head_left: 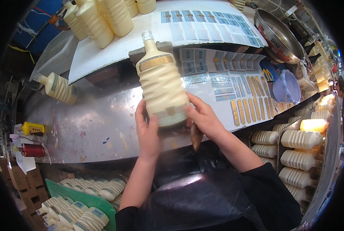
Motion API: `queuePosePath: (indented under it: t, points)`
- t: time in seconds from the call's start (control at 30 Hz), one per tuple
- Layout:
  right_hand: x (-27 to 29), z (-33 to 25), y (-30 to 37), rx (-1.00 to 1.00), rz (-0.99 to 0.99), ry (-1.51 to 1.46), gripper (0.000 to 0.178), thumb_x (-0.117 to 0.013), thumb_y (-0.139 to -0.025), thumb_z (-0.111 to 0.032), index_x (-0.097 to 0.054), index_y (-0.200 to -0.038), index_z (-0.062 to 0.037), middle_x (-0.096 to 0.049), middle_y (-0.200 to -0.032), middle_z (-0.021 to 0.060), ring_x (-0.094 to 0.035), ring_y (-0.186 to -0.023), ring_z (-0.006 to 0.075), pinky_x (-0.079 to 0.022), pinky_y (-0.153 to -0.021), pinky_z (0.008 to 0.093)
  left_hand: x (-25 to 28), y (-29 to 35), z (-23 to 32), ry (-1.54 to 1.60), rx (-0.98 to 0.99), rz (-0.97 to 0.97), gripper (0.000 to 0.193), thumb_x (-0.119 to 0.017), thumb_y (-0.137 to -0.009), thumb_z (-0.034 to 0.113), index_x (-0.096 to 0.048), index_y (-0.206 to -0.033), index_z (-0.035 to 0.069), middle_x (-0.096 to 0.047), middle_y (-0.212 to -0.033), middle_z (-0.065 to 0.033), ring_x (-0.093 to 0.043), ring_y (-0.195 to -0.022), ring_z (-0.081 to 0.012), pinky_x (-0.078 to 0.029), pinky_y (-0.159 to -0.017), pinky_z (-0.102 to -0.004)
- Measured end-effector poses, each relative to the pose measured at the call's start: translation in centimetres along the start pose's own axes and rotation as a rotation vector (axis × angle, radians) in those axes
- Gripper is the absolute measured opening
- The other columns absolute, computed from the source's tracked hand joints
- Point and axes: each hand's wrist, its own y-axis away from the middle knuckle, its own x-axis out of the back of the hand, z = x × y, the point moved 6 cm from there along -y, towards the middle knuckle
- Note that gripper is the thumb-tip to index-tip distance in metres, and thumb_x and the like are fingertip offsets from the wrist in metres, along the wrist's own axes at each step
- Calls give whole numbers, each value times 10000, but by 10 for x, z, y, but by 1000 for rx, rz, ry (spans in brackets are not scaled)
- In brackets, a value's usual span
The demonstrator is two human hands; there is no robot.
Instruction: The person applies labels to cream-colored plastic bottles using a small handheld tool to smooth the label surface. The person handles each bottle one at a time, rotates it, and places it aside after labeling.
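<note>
A cream-coloured bottle (162,86) with wavy ridges and a clear threaded neck is held upright between my hands above the metal table (99,134). A gold label sits below its shoulder, and a pale band with a dark patch runs round its base. My left hand (147,133) grips the lower left side, fingers partly behind it. My right hand (206,119) holds the lower right edge with the thumb in front. Under the right palm hangs a brown pointed piece (196,138), perhaps a scraper; its upper end is hidden. Behind the bottle's neck is a grey block (136,56).
Label sheets (223,102) with gold and blue strips lie right; more sheets (203,30) cover the raised shelf beside standing bottles (116,17). A lavender bucket (286,86) and steel basin (280,34) stand right. One bottle (58,87) lies left. Bottles (301,158) fill racks lower right.
</note>
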Motion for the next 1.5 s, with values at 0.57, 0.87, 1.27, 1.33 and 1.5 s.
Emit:
queuePosePath:
  t: [0.57,0.87,1.27,1.33,1.5]
  points:
    - [16,-8,10,-17,105,-33,501,-524,-1079,-297,-523,-1452,38,-673,-1300,106,-556,-653,71,-485,-603,210,12,6,10,-800,-279,-50,856,-864,-728,234,-477,-1457,4,-525,-1382,-178,-498,-1312,-338,-390,-1124,-442]
    - [17,3,1,-165,54,-153,487,-506,-1077,-349,-577,-1377,28,-604,-1103,83,-472,-495,61,-355,-407,188,-10,8,42,-946,-518,70,782,-920,-631,207,-586,-1318,43,-622,-1231,-126,-581,-1152,-325,-443,-1009,-443]
    - [23,-6,6,-97,65,-119,526,-489,-1077,-326,-540,-1427,62,-647,-1360,139,-459,-543,48,-369,-428,180,-7,10,36,-968,-473,56,777,-915,-673,249,-585,-1345,40,-633,-1245,-130,-579,-1165,-327,-436,-1019,-450]
    - [26,-5,7,-83,74,-115,516,-498,-1072,-307,-540,-1425,67,-646,-1359,145,-461,-539,46,-372,-428,179,-4,11,32,-962,-451,44,769,-902,-700,255,-579,-1361,33,-632,-1258,-136,-577,-1178,-332,-435,-1028,-452]
    - [26,-7,10,-64,84,-119,483,-508,-1065,-264,-554,-1412,68,-676,-1290,132,-453,-523,41,-381,-439,177,2,11,23,-937,-413,11,740,-873,-747,256,-569,-1377,15,-622,-1280,-158,-571,-1204,-346,-439,-1041,-450]
